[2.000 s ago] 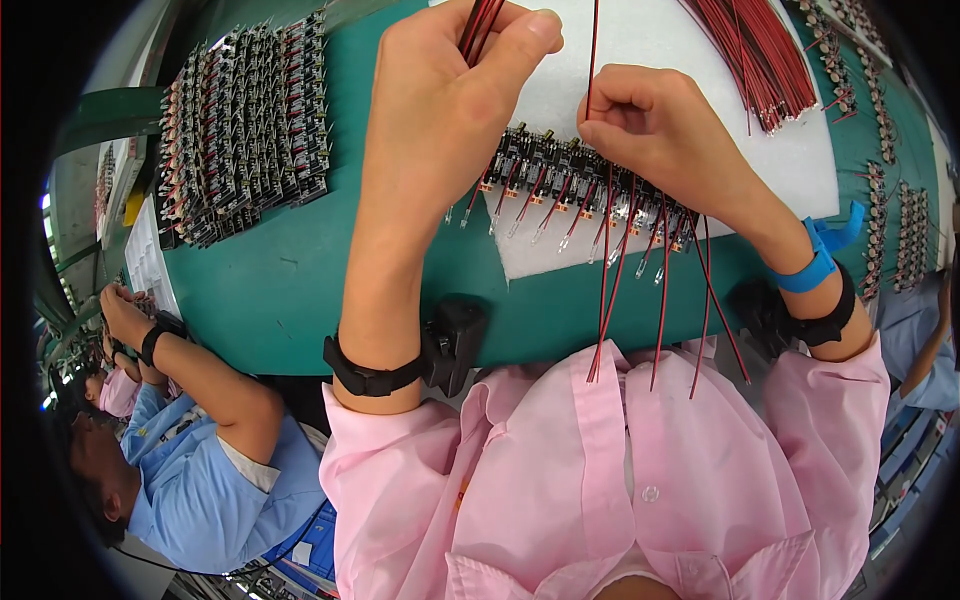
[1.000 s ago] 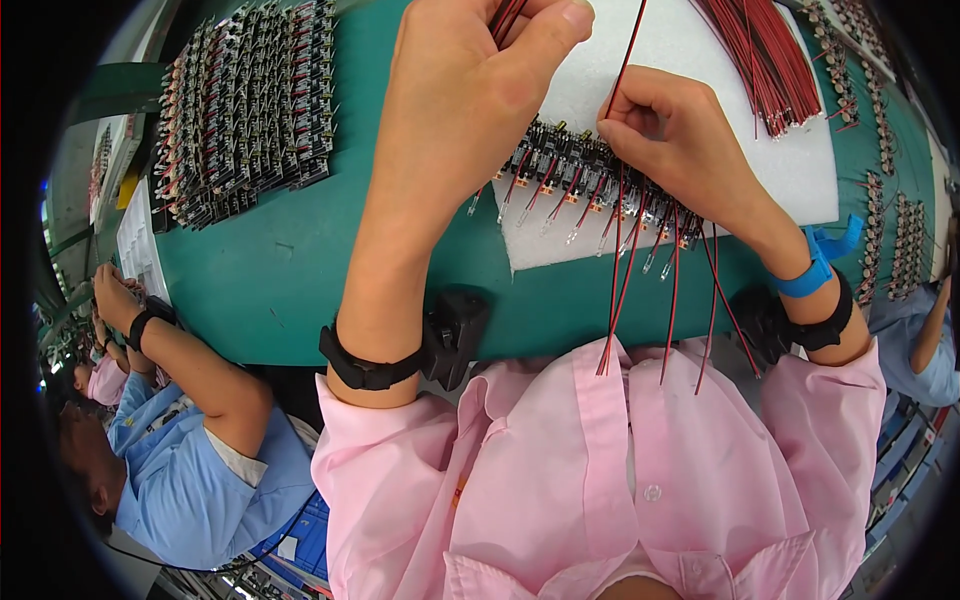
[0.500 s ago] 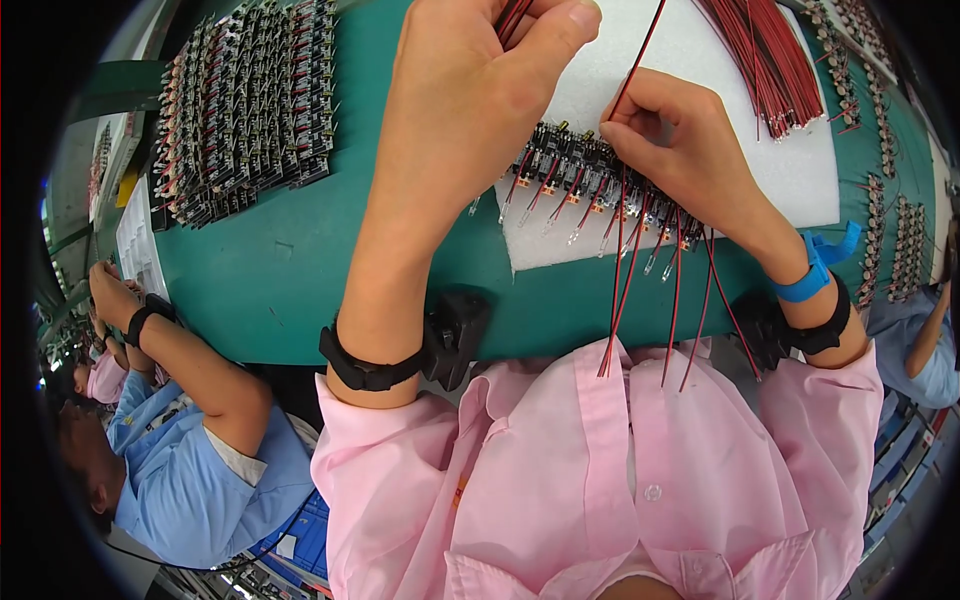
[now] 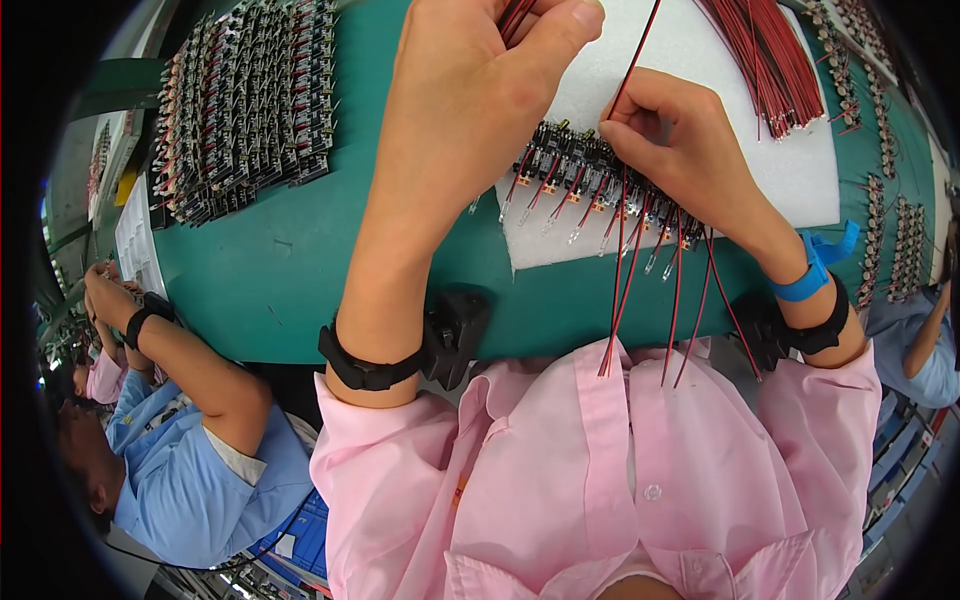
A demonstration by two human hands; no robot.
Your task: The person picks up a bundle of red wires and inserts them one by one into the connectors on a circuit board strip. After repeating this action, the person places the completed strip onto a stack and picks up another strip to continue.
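Note:
A row of small circuit boards [image 4: 570, 165] with clear LEDs lies on a white foam sheet [image 4: 790, 180]. Several red and black wires [image 4: 672, 310] hang from its right part toward my chest. My right hand [image 4: 690, 145] pinches the end of one red and black wire [image 4: 636, 62] between thumb and forefinger, just above the boards. The exact spot under the fingertips is hidden. My left hand [image 4: 500, 80] is closed around a bundle of red and black wires [image 4: 516, 20], above and left of the boards, partly past the top edge of view.
A large stack of circuit boards [image 4: 250, 100] stands at the left on the green table mat [image 4: 300, 270]. A thick bundle of red wires [image 4: 765, 70] lies on the foam at the right. Further strips of small parts [image 4: 875, 240] line the right. A co-worker [image 4: 200, 470] sits at the left.
My hands stay almost in place, and the wire in my right fingers shifts slightly left at its upper end. The co-worker's hand at the left moves a little.

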